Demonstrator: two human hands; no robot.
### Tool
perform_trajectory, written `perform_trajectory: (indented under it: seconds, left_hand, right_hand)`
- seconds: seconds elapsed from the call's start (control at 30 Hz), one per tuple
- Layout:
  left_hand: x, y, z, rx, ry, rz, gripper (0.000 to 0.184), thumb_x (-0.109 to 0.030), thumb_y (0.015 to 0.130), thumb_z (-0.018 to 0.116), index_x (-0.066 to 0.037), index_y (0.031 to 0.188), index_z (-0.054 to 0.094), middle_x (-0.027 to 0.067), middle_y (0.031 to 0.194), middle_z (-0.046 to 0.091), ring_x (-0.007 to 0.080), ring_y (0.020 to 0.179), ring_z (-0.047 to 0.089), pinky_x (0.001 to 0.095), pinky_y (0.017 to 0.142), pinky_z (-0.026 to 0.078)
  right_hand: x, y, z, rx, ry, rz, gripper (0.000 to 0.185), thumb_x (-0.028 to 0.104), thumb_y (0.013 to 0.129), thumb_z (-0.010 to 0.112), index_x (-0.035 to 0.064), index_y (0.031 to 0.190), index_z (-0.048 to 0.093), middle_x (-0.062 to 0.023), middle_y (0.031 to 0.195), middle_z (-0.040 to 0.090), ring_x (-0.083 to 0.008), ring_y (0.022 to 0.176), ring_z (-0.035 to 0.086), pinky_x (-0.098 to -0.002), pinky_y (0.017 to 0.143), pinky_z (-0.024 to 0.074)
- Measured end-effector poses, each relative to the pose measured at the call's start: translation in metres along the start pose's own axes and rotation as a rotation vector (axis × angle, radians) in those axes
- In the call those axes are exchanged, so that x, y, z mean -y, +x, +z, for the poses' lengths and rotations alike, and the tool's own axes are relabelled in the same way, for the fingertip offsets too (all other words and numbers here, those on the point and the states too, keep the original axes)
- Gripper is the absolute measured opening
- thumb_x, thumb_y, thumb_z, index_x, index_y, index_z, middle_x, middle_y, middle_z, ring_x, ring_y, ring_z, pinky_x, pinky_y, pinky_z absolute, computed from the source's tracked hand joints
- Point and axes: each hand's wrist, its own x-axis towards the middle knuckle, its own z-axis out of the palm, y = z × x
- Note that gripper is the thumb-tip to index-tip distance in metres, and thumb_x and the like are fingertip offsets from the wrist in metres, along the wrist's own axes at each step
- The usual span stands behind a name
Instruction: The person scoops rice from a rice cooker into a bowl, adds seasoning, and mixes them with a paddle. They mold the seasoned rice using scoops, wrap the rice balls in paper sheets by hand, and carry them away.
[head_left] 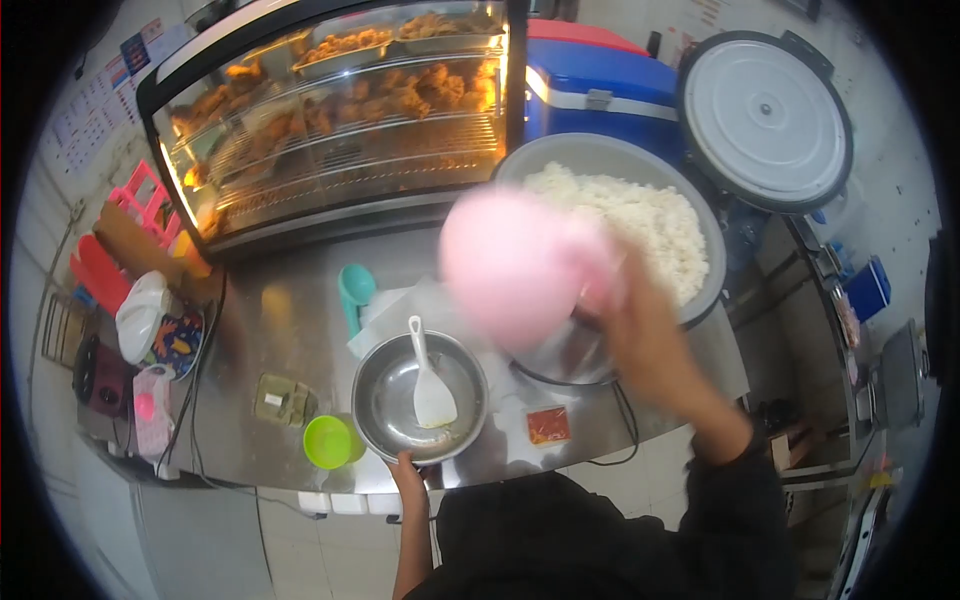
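Head view, pink scoop [508,265], rounded, blurred

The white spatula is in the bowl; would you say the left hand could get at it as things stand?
Probably yes: nothing covers the spatula, and the left hand is at the near rim of the bowl, though it may have to let go first.

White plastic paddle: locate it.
Left of centre in the head view, the white paddle rests in the round metal bowl, right of the green cup.
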Motion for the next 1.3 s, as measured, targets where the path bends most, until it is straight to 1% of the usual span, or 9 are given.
perform_trajectory:
  seconds: [0.17, 0.4, 0.6, 0.93, 1.03, 1.13, 1.2, 1.27, 1.3]
  left_hand:
    - [0.033, 0.043, 0.038, 0.002, -0.156, 0.056, 0.055, -0.017, 0.078, 0.045, -0.004, 0.128, 0.027, 0.0168, 0.114, 0.045, 0.0282, 0.095, 0.054, 0.0382, 0.07, 0.053]
    - [0.077, 0.059, 0.026, 0.021, -0.358, 0.103, 0.062, -0.012, 0.082, 0.046, -0.013, 0.136, 0.015, 0.0178, 0.129, 0.031, 0.033, 0.11, 0.044, 0.046, 0.08, 0.048]
    - [0.024, 0.018, 0.038, -0.086, -0.172, 0.009, 0.057, -0.018, 0.085, 0.043, -0.011, 0.135, 0.017, 0.0195, 0.128, 0.031, 0.0339, 0.108, 0.045, 0.0441, 0.078, 0.048]
    - [0.034, 0.031, 0.022, 0.092, -0.252, -0.066, 0.06, -0.015, 0.087, 0.041, -0.015, 0.137, 0.009, 0.0175, 0.133, 0.025, 0.0322, 0.105, 0.049, 0.0392, 0.069, 0.052]
    - [0.032, 0.029, 0.021, 0.106, -0.205, -0.057, 0.06, -0.016, 0.087, 0.04, -0.016, 0.138, 0.008, 0.016, 0.132, 0.028, 0.0295, 0.1, 0.053, 0.033, 0.062, 0.052]
    - [0.021, 0.023, 0.018, 0.096, -0.114, -0.135, 0.062, -0.015, 0.087, 0.042, -0.017, 0.138, 0.007, 0.0159, 0.13, 0.032, 0.0294, 0.092, 0.056, 0.0282, 0.056, 0.049]
    - [0.006, 0.009, 0.02, 0.018, -0.013, -0.049, 0.062, -0.018, 0.087, 0.045, -0.009, 0.137, 0.009, 0.0197, 0.131, 0.028, 0.0327, 0.103, 0.05, 0.0318, 0.07, 0.048]
    - [0.019, 0.013, 0.013, -0.221, 0.444, 0.433, 0.061, -0.02, 0.085, 0.049, 0.008, 0.131, 0.018, 0.0262, 0.131, 0.017, 0.038, 0.123, 0.021, 0.0444, 0.102, 0.019]
    - [-0.007, 0.007, 0.016, -0.245, 0.497, 0.617, 0.06, -0.016, 0.083, 0.05, 0.007, 0.13, 0.02, 0.0262, 0.129, 0.021, 0.0387, 0.121, 0.023, 0.0442, 0.101, 0.021]
  right_hand:
    - [-0.103, 0.109, -0.09, 0.113, -0.619, 0.06, 0.027, 0.019, 0.089, 0.038, 0.0054, 0.11, 0.049, -0.0226, 0.085, 0.057, -0.0404, 0.079, 0.056, -0.0435, 0.067, 0.0445]
    - [-0.246, 0.167, -0.032, 0.464, -0.976, 0.009, 0.024, 0.016, 0.085, 0.042, 0.0091, 0.102, 0.057, -0.018, 0.079, 0.061, -0.0332, 0.071, 0.061, -0.0427, 0.062, 0.0488]
    - [-0.185, 0.148, 0.003, 0.617, -0.86, 0.091, 0.023, 0.016, 0.087, 0.042, 0.014, 0.1, 0.061, -0.015, 0.084, 0.062, -0.0313, 0.08, 0.062, -0.0411, 0.07, 0.0493]
    - [-0.151, 0.061, -0.008, 0.862, -0.594, 0.145, 0.036, 0.022, 0.091, 0.032, -0.002, 0.097, 0.059, -0.0241, 0.079, 0.06, -0.0343, 0.074, 0.061, -0.0418, 0.066, 0.0478]
    - [-0.103, 0.065, -0.037, 0.91, -0.398, 0.807, 0.035, 0.029, 0.09, 0.033, 0.0028, 0.086, 0.056, -0.0112, 0.065, 0.054, -0.0191, 0.056, 0.052, -0.0352, 0.052, 0.0406]
    - [-0.12, 0.056, -0.07, 1.008, 0.09, 0.917, 0.028, 0.031, 0.089, 0.039, 0.009, 0.083, 0.056, 0.0003, 0.056, 0.043, -0.0086, 0.047, 0.038, -0.0274, 0.043, 0.0312]
    - [-0.121, 0.048, -0.08, 0.789, 0.142, 1.099, 0.026, 0.032, 0.088, 0.041, 0.0112, 0.085, 0.056, 0.0052, 0.053, 0.036, -0.0049, 0.043, 0.03, -0.0225, 0.04, 0.0235]
    - [-0.118, 0.047, -0.089, 0.73, 0.188, 1.226, 0.027, 0.033, 0.089, 0.042, 0.0105, 0.088, 0.056, 0.0069, 0.051, 0.035, -0.0032, 0.041, 0.027, -0.02, 0.037, 0.0206]
    - [-0.115, 0.049, -0.093, 0.744, 0.205, 1.269, 0.028, 0.034, 0.089, 0.041, 0.0096, 0.089, 0.056, 0.0069, 0.051, 0.035, -0.0029, 0.04, 0.027, -0.0195, 0.036, 0.0205]
